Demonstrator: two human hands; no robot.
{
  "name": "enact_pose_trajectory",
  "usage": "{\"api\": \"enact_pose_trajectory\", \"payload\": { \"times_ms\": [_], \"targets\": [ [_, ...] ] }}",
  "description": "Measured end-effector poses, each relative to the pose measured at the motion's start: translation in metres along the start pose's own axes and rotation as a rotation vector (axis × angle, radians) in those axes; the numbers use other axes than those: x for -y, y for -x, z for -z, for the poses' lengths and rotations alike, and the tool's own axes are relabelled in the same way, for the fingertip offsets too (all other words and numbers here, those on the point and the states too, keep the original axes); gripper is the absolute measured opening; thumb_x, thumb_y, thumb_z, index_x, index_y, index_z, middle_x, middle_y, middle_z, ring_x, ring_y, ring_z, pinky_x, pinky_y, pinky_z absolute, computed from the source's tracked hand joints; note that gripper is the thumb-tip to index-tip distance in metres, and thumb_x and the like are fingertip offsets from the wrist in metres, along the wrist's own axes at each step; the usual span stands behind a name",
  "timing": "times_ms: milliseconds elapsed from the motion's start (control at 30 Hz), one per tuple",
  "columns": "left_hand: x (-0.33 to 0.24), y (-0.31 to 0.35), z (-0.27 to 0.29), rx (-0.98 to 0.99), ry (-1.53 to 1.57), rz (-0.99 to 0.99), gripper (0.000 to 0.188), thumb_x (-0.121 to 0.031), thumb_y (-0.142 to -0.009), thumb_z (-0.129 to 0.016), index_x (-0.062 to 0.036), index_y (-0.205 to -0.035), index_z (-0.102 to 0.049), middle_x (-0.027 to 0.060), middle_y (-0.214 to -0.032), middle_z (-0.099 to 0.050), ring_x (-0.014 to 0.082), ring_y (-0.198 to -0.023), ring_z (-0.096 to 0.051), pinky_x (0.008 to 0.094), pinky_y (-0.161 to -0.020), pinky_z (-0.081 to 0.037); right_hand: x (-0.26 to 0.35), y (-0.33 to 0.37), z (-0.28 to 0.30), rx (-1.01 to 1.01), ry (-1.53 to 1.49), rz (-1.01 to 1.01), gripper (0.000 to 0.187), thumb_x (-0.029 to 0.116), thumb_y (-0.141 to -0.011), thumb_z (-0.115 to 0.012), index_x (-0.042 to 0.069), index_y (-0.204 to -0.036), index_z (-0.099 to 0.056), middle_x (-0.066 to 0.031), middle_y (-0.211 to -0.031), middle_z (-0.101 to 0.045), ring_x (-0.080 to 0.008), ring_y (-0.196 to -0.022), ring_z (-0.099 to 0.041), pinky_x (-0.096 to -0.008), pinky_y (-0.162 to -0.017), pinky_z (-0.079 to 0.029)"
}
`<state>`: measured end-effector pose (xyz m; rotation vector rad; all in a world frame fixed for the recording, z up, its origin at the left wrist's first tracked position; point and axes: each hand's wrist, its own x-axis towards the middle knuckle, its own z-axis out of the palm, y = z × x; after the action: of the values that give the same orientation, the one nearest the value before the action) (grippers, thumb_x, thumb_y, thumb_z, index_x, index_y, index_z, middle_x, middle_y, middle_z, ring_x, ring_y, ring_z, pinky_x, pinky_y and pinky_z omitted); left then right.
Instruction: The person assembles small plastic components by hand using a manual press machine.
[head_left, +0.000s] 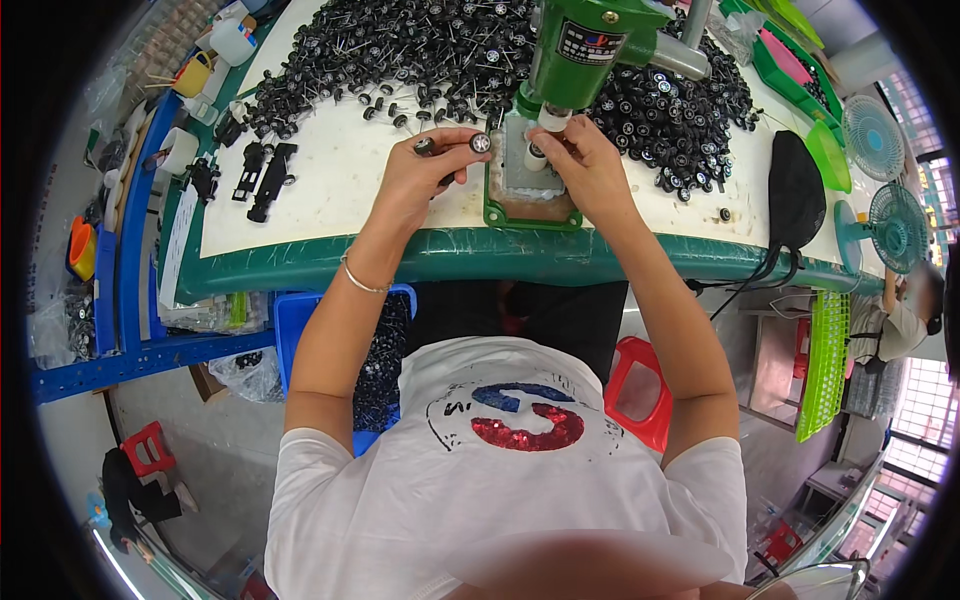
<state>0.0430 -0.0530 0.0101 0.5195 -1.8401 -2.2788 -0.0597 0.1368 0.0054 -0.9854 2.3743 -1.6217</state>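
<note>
My left hand [425,170] is closed to the left of a green bench press [578,60]. Between its thumb and forefinger is a small black toy wheel [480,144] with a silver hub, and a second wheel [425,147] shows among the fingers. My right hand [592,168] pinches another toy wheel [537,155] at the pale post below the press ram [554,118]. The fingers partly cover this wheel, so whether it touches the post I cannot tell. Under both lies the press's metal base plate [530,182].
Wheels on thin axles [400,60] heap across the back of the white table [330,200]; loose wheels [670,125] pile right of the press. Dark chassis pieces [268,182] lie left, a black cloth mask [796,190] right. Below stand a blue crate [290,320] and red stool [640,385].
</note>
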Motion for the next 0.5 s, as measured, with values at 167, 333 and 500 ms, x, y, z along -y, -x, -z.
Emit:
{"api": "enact_pose_trajectory", "payload": {
  "times_ms": [167, 333, 500],
  "targets": [
    [0.004, 0.000, -0.011, 0.009, -0.004, -0.183, 0.017, -0.007, -0.079, -0.073, 0.0020, -0.093, -0.070, 0.0034, -0.079, -0.064, 0.0064, -0.057, -0.051, 0.0186, -0.049, -0.035, -0.004, -0.003, 0.008, 0.074, -0.172, -0.159, 0.025, 0.023, -0.091, -0.062, 0.002, -0.103, -0.067, -0.0045, -0.086, -0.058, -0.0104, -0.071, -0.055, -0.0248, -0.062, -0.044],
    [-0.007, 0.002, -0.032, 0.085, -0.061, -0.279, 0.012, -0.004, -0.079, -0.072, 0.0039, -0.088, -0.070, 0.0029, -0.083, -0.063, 0.0067, -0.058, -0.052, 0.0194, -0.051, -0.040, 0.000, -0.002, 0.026, -0.084, -0.507, -0.261, 0.031, 0.020, -0.096, -0.055, 0.002, -0.120, -0.061, -0.0003, -0.088, -0.062, -0.0042, -0.066, -0.053, -0.0180, -0.055, -0.040],
    [-0.006, -0.006, -0.043, 0.109, -0.136, -0.325, 0.016, -0.010, -0.078, -0.075, 0.0013, -0.089, -0.072, 0.0035, -0.079, -0.066, 0.0069, -0.055, -0.053, 0.0204, -0.048, -0.040, 0.009, -0.029, 0.078, -0.234, -0.618, -0.132, 0.029, 0.022, -0.097, -0.053, 0.000, -0.114, -0.062, -0.0015, -0.087, -0.062, -0.0064, -0.064, -0.054, -0.0198, -0.053, -0.042]
  ]
}}
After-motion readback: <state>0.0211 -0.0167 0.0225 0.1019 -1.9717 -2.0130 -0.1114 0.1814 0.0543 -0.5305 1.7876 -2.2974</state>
